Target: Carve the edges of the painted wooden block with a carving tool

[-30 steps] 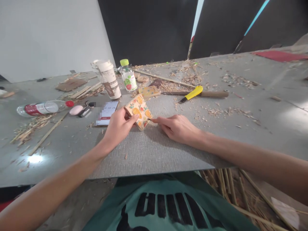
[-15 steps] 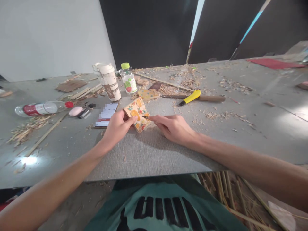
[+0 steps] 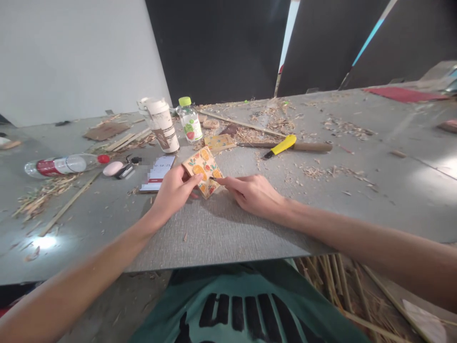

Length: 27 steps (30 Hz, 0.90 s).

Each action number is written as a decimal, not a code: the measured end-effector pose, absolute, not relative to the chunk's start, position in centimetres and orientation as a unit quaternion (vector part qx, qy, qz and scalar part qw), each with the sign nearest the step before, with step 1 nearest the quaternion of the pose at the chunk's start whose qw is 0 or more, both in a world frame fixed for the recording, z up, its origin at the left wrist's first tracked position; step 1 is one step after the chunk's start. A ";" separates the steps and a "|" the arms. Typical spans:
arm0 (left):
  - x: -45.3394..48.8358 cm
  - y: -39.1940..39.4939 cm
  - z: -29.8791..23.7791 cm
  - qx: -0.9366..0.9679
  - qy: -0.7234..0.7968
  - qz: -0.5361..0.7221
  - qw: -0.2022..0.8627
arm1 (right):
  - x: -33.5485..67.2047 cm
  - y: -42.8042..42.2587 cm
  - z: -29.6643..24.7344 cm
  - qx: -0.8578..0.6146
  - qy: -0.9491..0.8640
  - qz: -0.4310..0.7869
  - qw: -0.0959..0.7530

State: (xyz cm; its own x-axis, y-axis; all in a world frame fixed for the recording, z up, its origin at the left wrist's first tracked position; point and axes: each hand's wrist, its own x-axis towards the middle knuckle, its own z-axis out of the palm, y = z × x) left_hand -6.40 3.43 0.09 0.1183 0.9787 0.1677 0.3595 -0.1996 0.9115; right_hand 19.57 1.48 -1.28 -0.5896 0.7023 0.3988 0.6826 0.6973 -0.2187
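Note:
My left hand [image 3: 173,191] grips a small flat block printed with orange fruit [image 3: 203,170], tilted up on the grey table [image 3: 228,228]. Its thumb lies on the printed face and its fingers curl behind. My right hand [image 3: 252,192] rests on the table just right of the block. Its fingers are pinched on a thin dark-tipped tool whose point touches the block's right edge; I cannot make out what the tool is.
A phone [image 3: 157,171] lies left of the block. Behind it stand a paper cup [image 3: 160,124] and a green-capped bottle [image 3: 189,121]. A yellow utility knife [image 3: 280,146], a second printed block [image 3: 219,142], a lying bottle [image 3: 64,165], wood strips and shavings litter the table.
The tool tip in my right hand has slid slightly left along the block's edge. My left hand keeps the same hold on the block.

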 end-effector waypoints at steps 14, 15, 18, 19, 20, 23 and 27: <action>-6.5 3.3 0.3 0.675 0.524 0.414 0.315 | 19.9 1.4 -1.4 -0.404 -0.892 0.025 0.202; -6.6 3.3 0.3 0.673 0.520 0.416 0.322 | 20.2 1.4 -1.5 -0.405 -0.891 0.028 0.203; -6.6 3.4 0.3 0.669 0.523 0.414 0.328 | 20.6 1.4 -1.4 -0.391 -0.888 0.035 0.239; -6.6 3.4 0.3 0.669 0.525 0.413 0.326 | 20.5 1.5 -1.4 -0.385 -0.886 0.034 0.255; -6.5 3.4 0.3 0.670 0.527 0.411 0.324 | 20.3 1.6 -1.4 -0.381 -0.884 0.035 0.269; -6.3 3.3 0.5 0.678 0.526 0.400 0.322 | 19.5 2.1 -1.4 -0.379 -0.881 0.038 0.281; -6.3 3.4 0.3 0.663 0.522 0.410 0.346 | 19.6 2.2 -1.5 -0.377 -0.890 0.033 0.253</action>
